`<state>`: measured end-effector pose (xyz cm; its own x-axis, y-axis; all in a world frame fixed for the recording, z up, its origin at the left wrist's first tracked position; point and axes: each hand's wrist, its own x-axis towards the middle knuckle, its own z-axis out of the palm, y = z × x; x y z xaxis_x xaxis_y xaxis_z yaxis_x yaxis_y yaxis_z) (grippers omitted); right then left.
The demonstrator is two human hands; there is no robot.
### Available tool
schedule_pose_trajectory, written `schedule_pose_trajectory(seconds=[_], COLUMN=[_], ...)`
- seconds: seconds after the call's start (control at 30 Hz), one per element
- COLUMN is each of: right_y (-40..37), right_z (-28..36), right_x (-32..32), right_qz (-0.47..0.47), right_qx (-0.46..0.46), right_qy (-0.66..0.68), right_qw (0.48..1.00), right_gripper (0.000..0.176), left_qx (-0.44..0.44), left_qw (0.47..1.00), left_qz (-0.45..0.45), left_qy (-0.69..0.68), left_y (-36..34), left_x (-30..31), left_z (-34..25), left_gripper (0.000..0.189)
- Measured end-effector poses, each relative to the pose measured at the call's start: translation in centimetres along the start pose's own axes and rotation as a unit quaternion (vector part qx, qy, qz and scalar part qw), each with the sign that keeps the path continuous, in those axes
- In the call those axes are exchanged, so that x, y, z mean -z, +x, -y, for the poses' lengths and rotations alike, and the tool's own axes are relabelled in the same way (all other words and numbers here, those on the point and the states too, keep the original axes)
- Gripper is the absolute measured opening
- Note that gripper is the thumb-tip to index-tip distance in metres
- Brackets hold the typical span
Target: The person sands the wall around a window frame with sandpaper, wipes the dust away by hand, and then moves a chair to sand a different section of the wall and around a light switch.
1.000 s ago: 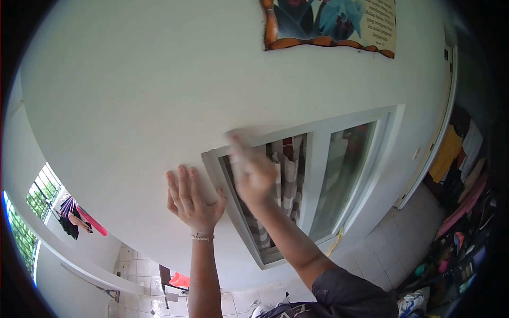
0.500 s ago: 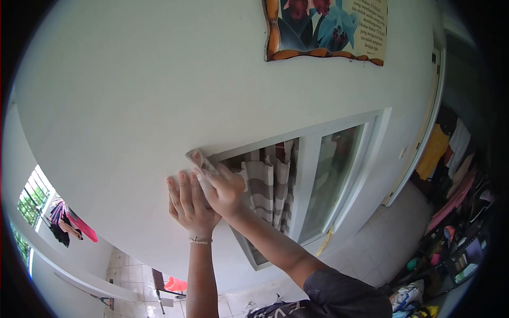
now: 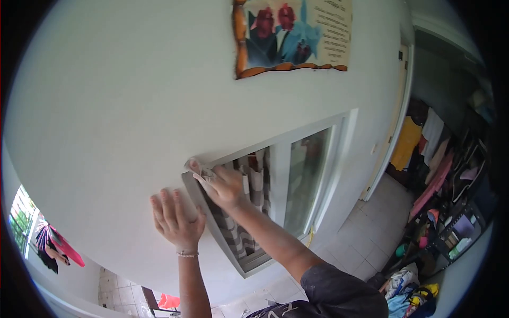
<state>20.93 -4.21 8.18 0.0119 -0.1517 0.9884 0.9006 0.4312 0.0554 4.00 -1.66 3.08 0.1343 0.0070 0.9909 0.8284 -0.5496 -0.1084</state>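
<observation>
My right hand (image 3: 227,186) grips a pale, crumpled cloth (image 3: 195,165) with a pinkish mark. The cloth presses against the upper left corner of the window frame (image 3: 186,183), which is grey-white. Lower and to the left, my left hand (image 3: 177,218) lies flat on the white wall (image 3: 116,143), fingers spread, holding nothing. A thin bracelet (image 3: 187,254) circles the left wrist. Behind the window opening hangs a grey and white striped curtain (image 3: 255,180), partly covered by my right arm.
A plaque (image 3: 291,37) with flowers and text hangs above the window. Right of the window are a doorway, hanging clothes (image 3: 407,143) and a cluttered rack (image 3: 450,233). Clothes are heaped (image 3: 408,291) on the tiled floor (image 3: 366,225). More laundry (image 3: 58,244) hangs far left by a barred window.
My hands have moved apart: the left is now lower and left of the right. The cloth has shifted to the frame's corner. The view has turned, so the plaque and window sit further left.
</observation>
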Motion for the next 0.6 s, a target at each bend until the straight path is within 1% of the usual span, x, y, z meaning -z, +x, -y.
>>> schedule_pose_trajectory(seconds=[0.03, 0.07, 0.13, 0.2, 0.23, 0.27, 0.33, 0.4, 0.47, 0.5, 0.53, 0.57, 0.6], right_y=[0.4, 0.8, 0.5, 0.5, 0.5, 0.6, 1.5, 1.6, 0.2, 0.8, 0.4, 0.1, 1.5], right_z=[-1.5, -3.0, -5.7, -7.3, -7.4, -7.4, -5.2, -4.0, -2.8, -3.4, -5.6, -7.1, -7.9], right_x=[0.7, 0.8, 2.5, 3.8, 3.8, 3.8, 2.1, 1.3, 1.5, 2.7, 3.9, 4.8, 5.9], right_qz=[0.039, -0.032, -0.093, -0.19, -0.225, -0.259, -0.3, -0.245, -0.122, -0.097, -0.064, -0.112, -0.161], right_qx=[0.066, 0.075, 0.033, -0.107, -0.164, -0.22, -0.303, -0.225, -0.09, -0.045, -0.018, -0.066, -0.113], right_qy=[-0.003, -0.008, -0.073, -0.14, -0.141, -0.138, -0.069, -0.054, -0.043, -0.045, -0.059, -0.091, -0.121], right_qw=[0.997, 0.997, 0.992, 0.966, 0.95, 0.93, 0.902, 0.942, 0.988, 0.993, 0.996, 0.987, 0.973], right_gripper=[0.024, 0.026, 0.027, 0.032, 0.032, 0.033, 0.03, 0.031, 0.032, 0.034, 0.035, 0.035, 0.035], left_qx=[0.0, 0.002, -0.003, -0.001, 0.0, 0.0, -0.002, -0.002, -0.002, -0.004, -0.005, -0.005, -0.007], left_qw=[1.0, 1.0, 1.0, 1.0, 1.0, 1.0, 1.0, 0.999, 1.0, 1.0, 0.999, 0.999, 0.999], left_qz=[0.003, 0.001, 0.001, 0.001, 0.004, 0.008, 0.005, 0.005, 0.008, 0.006, 0.005, 0.004, 0.004], left_qy=[-0.001, 0.001, 0.004, 0.011, 0.015, 0.02, 0.031, 0.033, 0.024, 0.028, 0.033, 0.037, 0.038], left_y=[0.0, 0.0, -0.1, -0.1, -0.2, -0.2, -0.1, 0.0, 0.0, 0.1, 0.1, 0.1, 0.0], left_x=[0.1, 0.1, 0.0, -0.2, -0.1, -0.1, 0.0, 0.1, 0.0, 0.0, 0.0, 0.0, -0.1], left_z=[0.0, -0.1, 0.0, -0.1, -0.2, -0.2, -0.2, -0.3, -0.4, -0.4, -0.5, -0.5, -0.4], left_gripper=[0.065, 0.065, 0.066, 0.065, 0.065, 0.065, 0.063, 0.063, 0.067, 0.067, 0.067, 0.066, 0.066])
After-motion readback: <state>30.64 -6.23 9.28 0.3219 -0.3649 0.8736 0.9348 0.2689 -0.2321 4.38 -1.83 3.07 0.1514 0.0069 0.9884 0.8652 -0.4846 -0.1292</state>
